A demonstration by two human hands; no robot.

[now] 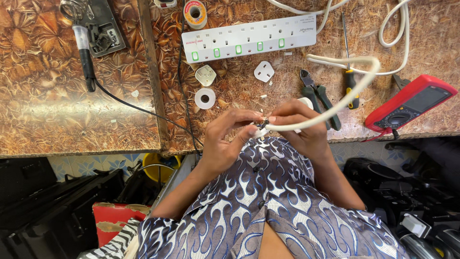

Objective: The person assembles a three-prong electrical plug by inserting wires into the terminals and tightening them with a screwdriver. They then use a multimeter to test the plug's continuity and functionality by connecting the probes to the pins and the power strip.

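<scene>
A thick white cable [335,103] curves from the bench down to my chest, and both hands meet at its bare end [262,125]. My right hand [302,129] grips the cable just behind the end. My left hand [225,136] pinches the exposed wire tips with thumb and fingers. A white plug half [264,71] and another white plug piece [205,75] lie on the bench above my hands.
On the patterned bench: a white power strip [249,39], a tape roll [205,98], a solder spool [195,13], a soldering iron [86,52], cutters [316,93], a screwdriver [350,72], a red multimeter [409,103]. Dark equipment sits below.
</scene>
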